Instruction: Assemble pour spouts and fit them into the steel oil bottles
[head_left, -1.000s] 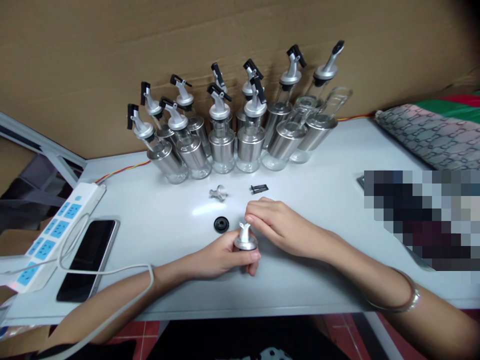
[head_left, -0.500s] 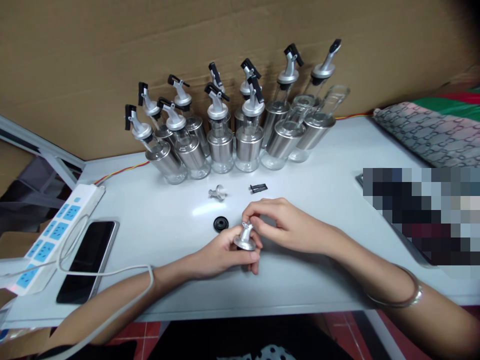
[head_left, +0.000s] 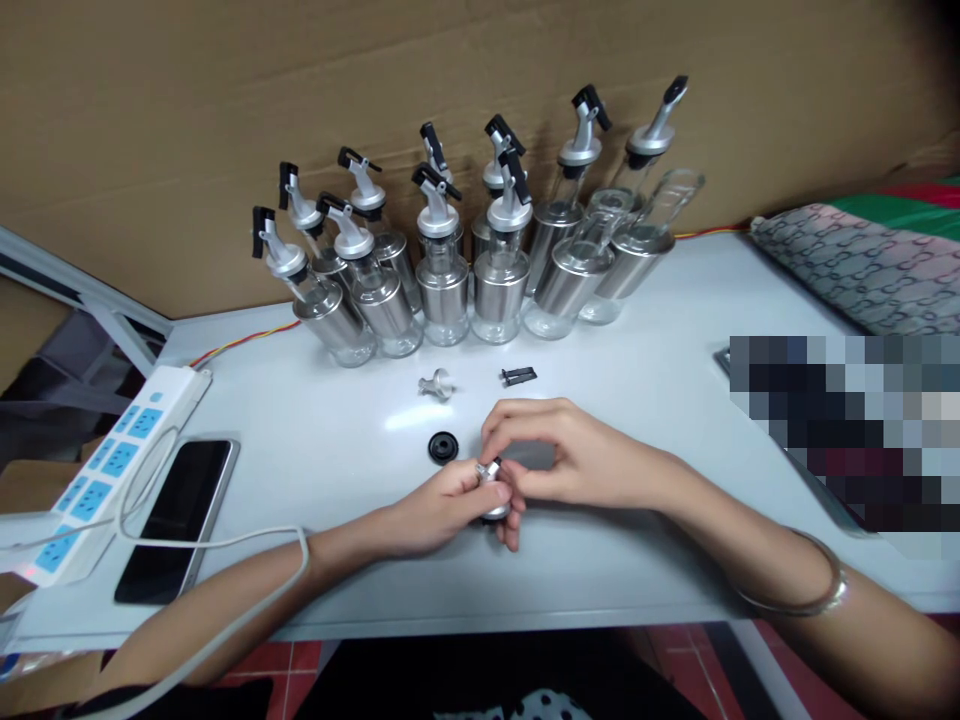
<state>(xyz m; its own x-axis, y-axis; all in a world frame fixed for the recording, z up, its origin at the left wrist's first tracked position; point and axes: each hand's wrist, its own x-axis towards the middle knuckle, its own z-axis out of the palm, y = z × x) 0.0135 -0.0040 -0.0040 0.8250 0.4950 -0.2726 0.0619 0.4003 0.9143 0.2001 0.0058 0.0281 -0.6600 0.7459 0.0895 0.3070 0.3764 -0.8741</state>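
Note:
My left hand [head_left: 454, 508] grips a silver bottle pourer spout [head_left: 493, 510] above the table's front half, thumb pressed across its collar. A small black piece [head_left: 495, 464] shows at the spout's upper end. Around that end curves my right hand [head_left: 551, 450], thumb and forefinger apart with nothing visible between them; whether a fingertip touches the spout I cannot tell. Just beyond my left hand lies a black ring-shaped part [head_left: 443, 448]. Farther back are a loose silver spout [head_left: 437, 384] on its side and a slim black lever piece [head_left: 519, 376].
Several glass bottles with steel sleeves [head_left: 442, 290] stand along the cardboard wall [head_left: 225, 120], most topped with pourers. At left are a power strip [head_left: 105, 470], a phone [head_left: 176, 520] and a white cable [head_left: 247, 540] over my left forearm. A patterned cloth bundle [head_left: 847, 260] lies at right.
The pourer spout has turned and tilted in my left hand, whose thumb has shifted onto it. A black piece now shows at its upper end. My right thumb and forefinger have moved apart.

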